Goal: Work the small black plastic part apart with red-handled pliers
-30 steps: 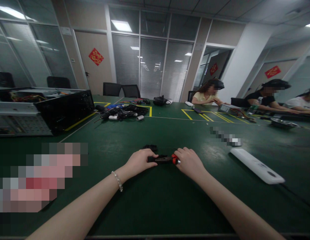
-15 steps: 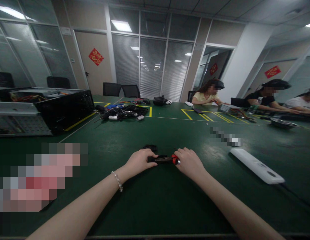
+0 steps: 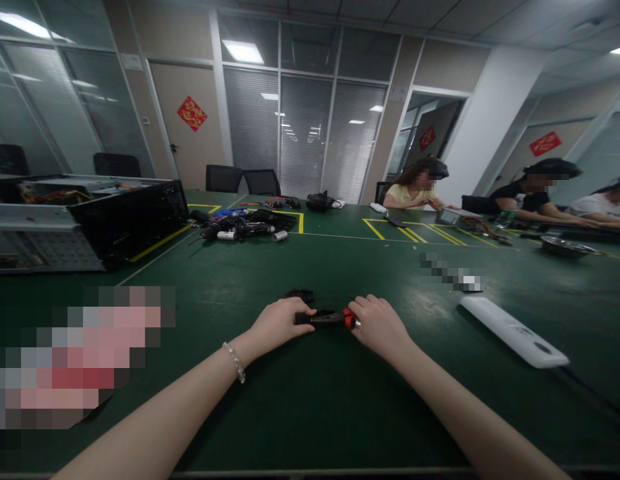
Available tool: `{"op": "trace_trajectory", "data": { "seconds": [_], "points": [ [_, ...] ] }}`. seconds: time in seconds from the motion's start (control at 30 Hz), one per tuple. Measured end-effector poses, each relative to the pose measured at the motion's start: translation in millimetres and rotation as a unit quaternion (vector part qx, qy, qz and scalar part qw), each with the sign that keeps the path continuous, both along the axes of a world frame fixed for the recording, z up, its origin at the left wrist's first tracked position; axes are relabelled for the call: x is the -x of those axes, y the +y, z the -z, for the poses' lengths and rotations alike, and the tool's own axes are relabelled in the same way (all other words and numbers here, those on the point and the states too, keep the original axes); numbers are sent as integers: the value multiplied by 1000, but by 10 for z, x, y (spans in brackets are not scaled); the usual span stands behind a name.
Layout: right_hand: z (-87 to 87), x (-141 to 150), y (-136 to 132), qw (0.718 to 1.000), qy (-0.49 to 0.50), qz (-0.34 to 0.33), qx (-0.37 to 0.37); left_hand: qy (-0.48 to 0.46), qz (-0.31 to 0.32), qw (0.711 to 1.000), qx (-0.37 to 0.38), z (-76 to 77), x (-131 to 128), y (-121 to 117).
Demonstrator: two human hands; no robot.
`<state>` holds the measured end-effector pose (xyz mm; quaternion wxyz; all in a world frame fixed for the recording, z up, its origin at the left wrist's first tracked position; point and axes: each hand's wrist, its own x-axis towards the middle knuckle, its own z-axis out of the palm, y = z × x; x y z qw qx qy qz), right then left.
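Note:
My left hand [image 3: 280,323], with a beaded bracelet at the wrist, pinches a small black piece [image 3: 303,319] between thumb and fingers. My right hand [image 3: 379,325] is closed around the red handles of a pair of pliers [image 3: 335,320]. The dark jaws point left and meet the black piece; whether they grip it I cannot make out. Both hands are low over the green table [image 3: 310,407]. Another small black part [image 3: 300,294] lies just behind my left hand.
A white power strip [image 3: 515,333] with a cable lies to the right. An open computer case [image 3: 130,223] stands at left, beside a pile of black tools and parts [image 3: 245,225]. A metal bowl [image 3: 565,247] is at far right. Several people sit along the far right side.

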<state>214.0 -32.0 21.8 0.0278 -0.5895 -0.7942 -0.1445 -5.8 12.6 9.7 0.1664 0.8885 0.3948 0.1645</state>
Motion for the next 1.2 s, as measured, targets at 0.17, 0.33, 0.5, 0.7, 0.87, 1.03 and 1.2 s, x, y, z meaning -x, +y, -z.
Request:
{"op": "trace_trajectory", "data": {
  "seconds": [0.17,0.33,0.5,0.7,0.87,1.03,1.2],
  "points": [
    [21,-8,13,1000,12,5,5,-6,4,1000,7,-10,12,-8],
    [-16,7,-9,1000,-13,-5,-13,-4,1,1000,-4,7,1,2],
    [-25,13,-19,1000,-22,-4,-13,0,-3,1000,-1,25,-1,17],
    [12,4,-9,1000,-2,6,3,-8,-1,1000,3,40,13,22],
    [-3,9,-17,1000,1,6,2,-9,0,1000,4,36,12,15],
    [-35,8,-25,1000,-20,-8,-18,-7,-1,1000,3,27,10,11],
    [1,-6,-1,1000,-6,-4,-12,-13,1,1000,0,25,7,11]
  ]
}}
